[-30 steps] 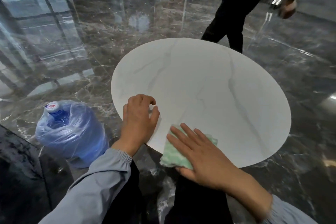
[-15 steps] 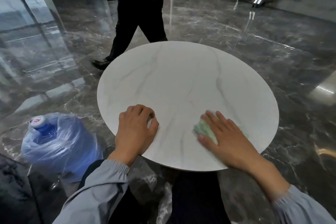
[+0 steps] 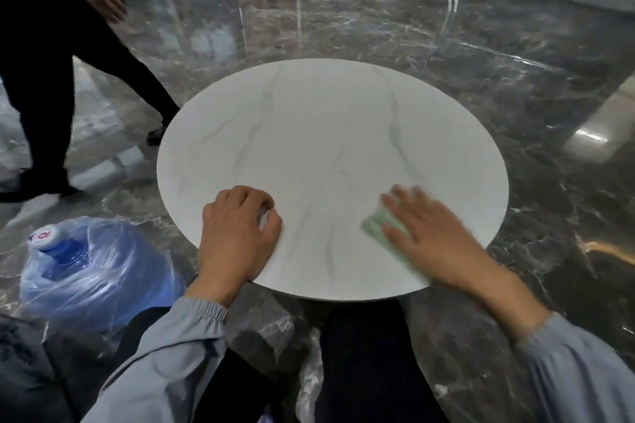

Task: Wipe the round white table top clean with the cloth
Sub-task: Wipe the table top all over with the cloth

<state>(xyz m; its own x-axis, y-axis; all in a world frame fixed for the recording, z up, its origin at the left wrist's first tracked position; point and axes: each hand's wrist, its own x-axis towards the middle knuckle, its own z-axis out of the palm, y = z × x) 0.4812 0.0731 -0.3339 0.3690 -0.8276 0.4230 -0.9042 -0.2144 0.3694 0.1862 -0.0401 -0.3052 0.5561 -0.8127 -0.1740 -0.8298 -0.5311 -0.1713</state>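
Observation:
The round white table top (image 3: 326, 134), veined with faint grey, fills the middle of the view. A pale green cloth (image 3: 376, 222) lies flat near its front right edge. My right hand (image 3: 433, 237) presses on the cloth with straight, spread fingers and hides most of it; the hand is blurred by motion. My left hand (image 3: 237, 233) rests on the front left edge of the table, fingers loosely curled, holding nothing.
A blue water jug (image 3: 89, 271) wrapped in clear plastic stands on the dark marble floor at the lower left. A person in black (image 3: 51, 55) walks by on the left, close to the table's left side. Glass panels and metal posts stand behind.
My right hand has slid the cloth rightward along the table's front edge. My left hand has stayed in place. The person in black has walked from far right to the left.

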